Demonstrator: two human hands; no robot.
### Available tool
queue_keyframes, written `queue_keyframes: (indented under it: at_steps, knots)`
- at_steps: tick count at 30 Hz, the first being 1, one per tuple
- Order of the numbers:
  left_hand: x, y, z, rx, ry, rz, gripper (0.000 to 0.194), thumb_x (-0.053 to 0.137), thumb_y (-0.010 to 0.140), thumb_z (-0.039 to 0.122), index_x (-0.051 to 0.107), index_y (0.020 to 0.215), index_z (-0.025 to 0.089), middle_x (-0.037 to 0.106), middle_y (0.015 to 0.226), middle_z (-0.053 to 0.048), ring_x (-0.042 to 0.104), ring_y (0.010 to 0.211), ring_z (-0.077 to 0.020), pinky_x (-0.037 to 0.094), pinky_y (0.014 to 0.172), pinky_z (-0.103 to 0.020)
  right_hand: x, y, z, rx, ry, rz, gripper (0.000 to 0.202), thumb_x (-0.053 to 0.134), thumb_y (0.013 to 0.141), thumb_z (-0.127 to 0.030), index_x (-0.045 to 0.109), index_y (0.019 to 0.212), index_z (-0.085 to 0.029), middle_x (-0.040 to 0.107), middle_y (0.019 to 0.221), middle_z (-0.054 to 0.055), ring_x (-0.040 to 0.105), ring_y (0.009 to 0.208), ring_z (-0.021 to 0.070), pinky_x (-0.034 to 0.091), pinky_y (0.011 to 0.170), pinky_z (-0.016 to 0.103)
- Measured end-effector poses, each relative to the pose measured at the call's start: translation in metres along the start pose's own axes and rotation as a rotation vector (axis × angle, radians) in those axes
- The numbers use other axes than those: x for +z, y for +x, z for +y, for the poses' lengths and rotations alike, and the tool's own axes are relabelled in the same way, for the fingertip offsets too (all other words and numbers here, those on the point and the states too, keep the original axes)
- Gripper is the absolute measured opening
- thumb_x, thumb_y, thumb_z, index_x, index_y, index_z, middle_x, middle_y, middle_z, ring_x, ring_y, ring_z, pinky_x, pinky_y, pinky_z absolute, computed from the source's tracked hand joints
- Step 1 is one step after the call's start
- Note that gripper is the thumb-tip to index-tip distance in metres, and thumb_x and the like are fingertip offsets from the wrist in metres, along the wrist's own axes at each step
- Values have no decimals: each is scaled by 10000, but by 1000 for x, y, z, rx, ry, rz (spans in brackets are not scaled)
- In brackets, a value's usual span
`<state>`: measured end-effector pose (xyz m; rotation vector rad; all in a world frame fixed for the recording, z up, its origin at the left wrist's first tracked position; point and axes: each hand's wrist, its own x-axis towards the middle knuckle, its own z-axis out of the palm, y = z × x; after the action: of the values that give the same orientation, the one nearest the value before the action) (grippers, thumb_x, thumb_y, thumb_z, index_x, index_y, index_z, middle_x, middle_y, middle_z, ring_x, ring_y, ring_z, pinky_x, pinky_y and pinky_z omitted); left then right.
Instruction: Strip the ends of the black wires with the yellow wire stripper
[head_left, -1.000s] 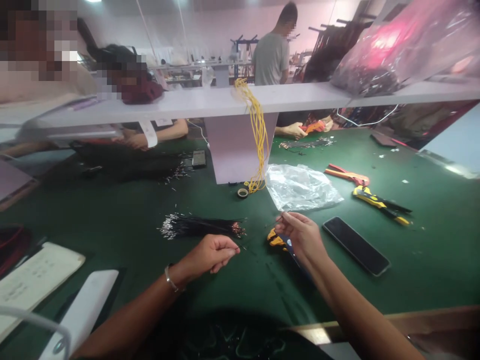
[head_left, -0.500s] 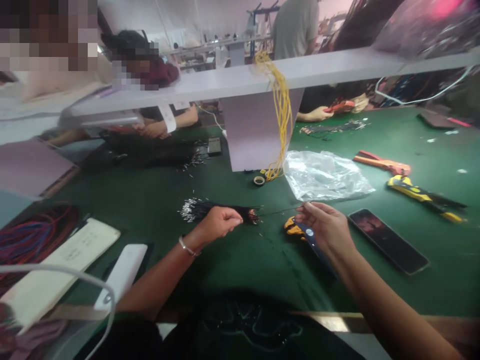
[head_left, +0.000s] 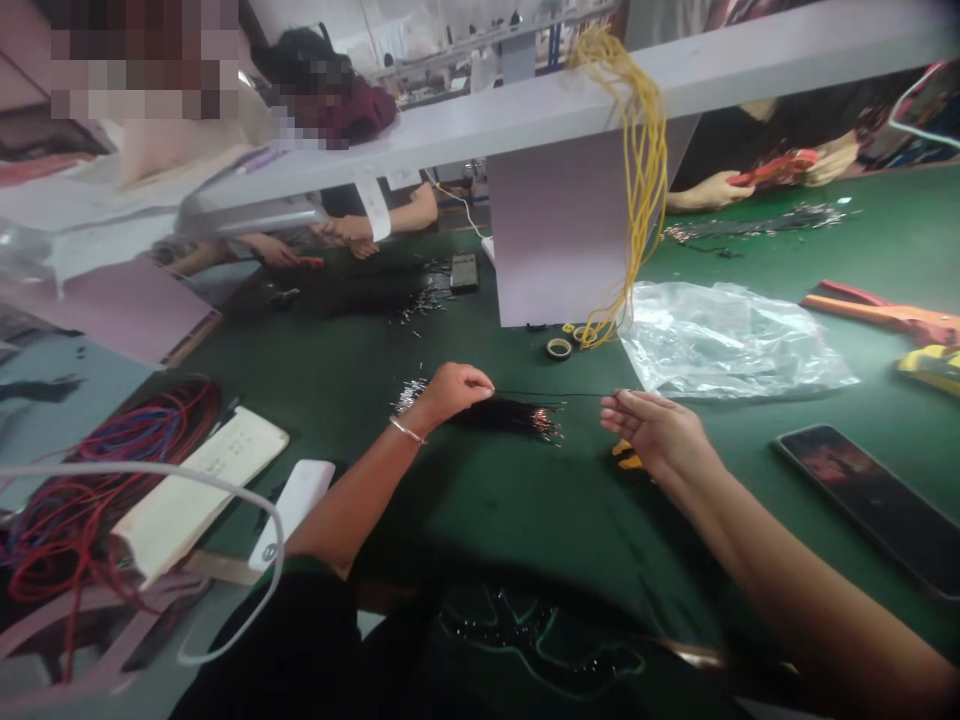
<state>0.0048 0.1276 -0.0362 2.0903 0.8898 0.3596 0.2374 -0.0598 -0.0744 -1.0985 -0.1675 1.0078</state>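
Between my two hands a thin black wire (head_left: 551,394) is stretched almost level above the green table. My left hand (head_left: 454,393) pinches one end, just over a bundle of black wires (head_left: 510,415) whose bare copper ends point right and whose silvery ends show left of the wrist. At the other end, my right hand (head_left: 652,425) grips the wire between thumb and fingers. Under that hand lies a tool with yellow-orange parts (head_left: 628,455), mostly covered by the hand and forearm.
A clear plastic bag (head_left: 739,340), a phone (head_left: 870,500) and orange-handled pliers (head_left: 885,310) lie to the right. Yellow wires (head_left: 645,170) hang from the shelf (head_left: 450,135). At left are a white power bank (head_left: 292,515) and red and blue wire coils (head_left: 105,490). Co-workers' hands (head_left: 780,175) work across the table.
The view has swung right, so the scene sits further left or right in frame. My left hand now pinches the wire's left end, which earlier ran from the bundle to my right hand.
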Motion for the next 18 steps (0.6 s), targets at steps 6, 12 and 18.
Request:
queue_keyframes:
  at_steps: [6, 12, 18]
  knots:
    - [-2, 24, -15, 21, 96, 16, 183, 632, 712, 213, 758, 805, 117, 711, 754, -47, 581, 631, -108, 430, 601, -214, 9, 20, 4, 84, 0, -3, 74, 712, 746, -51, 676, 744, -115, 743, 688, 95, 716, 625, 176, 635, 625, 284]
    - [-1, 38, -23, -10, 207, 14, 205, 629, 730, 220, 766, 840, 116, 711, 710, -37, 598, 645, -122, 431, 632, -227, 10, 25, 0, 85, -61, 38, 157, 640, 705, 34, 637, 800, -92, 730, 683, 130, 737, 663, 223, 638, 658, 329]
    - [-1, 45, -29, -42, 366, 20, 182, 628, 736, 215, 769, 843, 175, 731, 792, -30, 626, 739, -156, 436, 683, -253, -13, -16, -25, -108, -402, 133, 364, 763, 623, -165, 668, 971, -120, 728, 713, 73, 713, 615, 230, 604, 634, 344]
